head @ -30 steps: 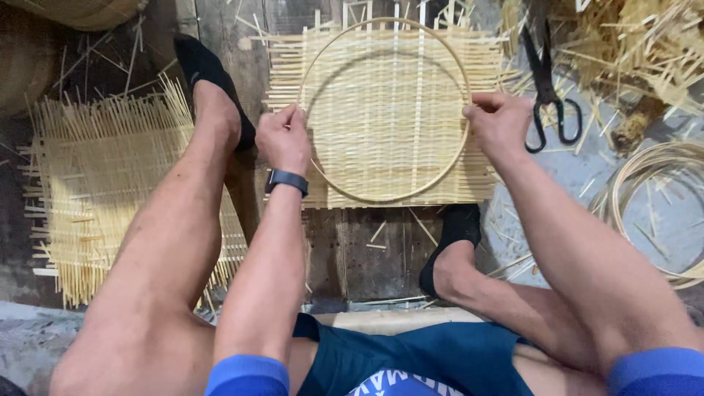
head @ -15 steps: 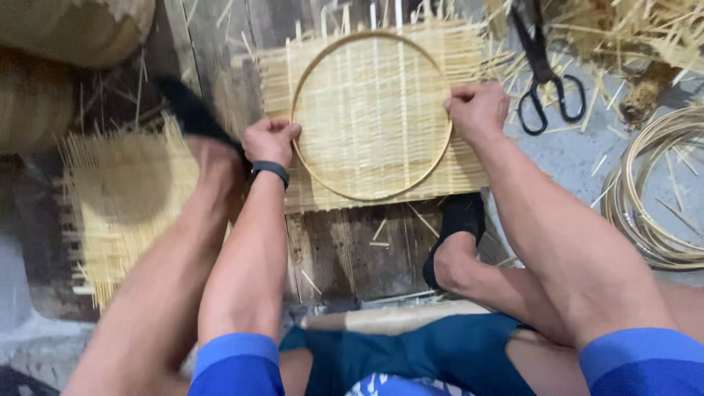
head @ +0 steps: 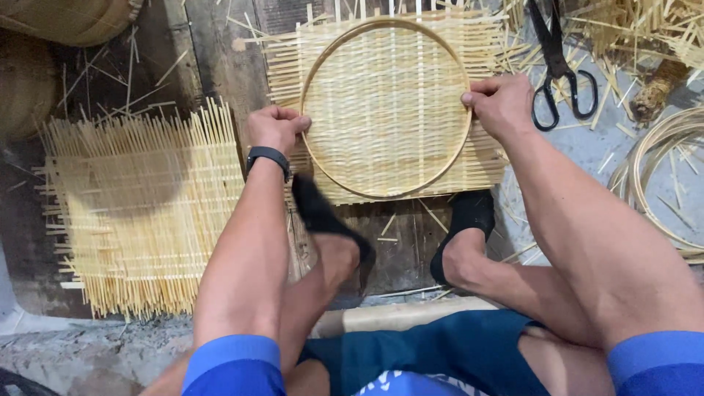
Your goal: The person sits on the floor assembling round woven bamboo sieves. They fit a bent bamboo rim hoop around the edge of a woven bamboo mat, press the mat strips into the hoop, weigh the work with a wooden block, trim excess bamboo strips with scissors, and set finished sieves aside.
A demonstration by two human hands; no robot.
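Both hands pinch a bamboo hoop (head: 323, 70) on a woven mat (head: 484, 158).
Left hand (head: 275, 128) and right hand (head: 502, 106), fingers clamped at the hoop's opposite sides; it looks light, springy, splintery.

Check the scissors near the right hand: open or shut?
Shut: the black scissors lie flat, blades together, loop handles side by side.

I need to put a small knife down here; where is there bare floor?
Bare patches: the dark boards between the woven mat and the feet, and the grey floor between the scissors and the coiled hoops. Crowded: top right with cut strips; left with a second mat.
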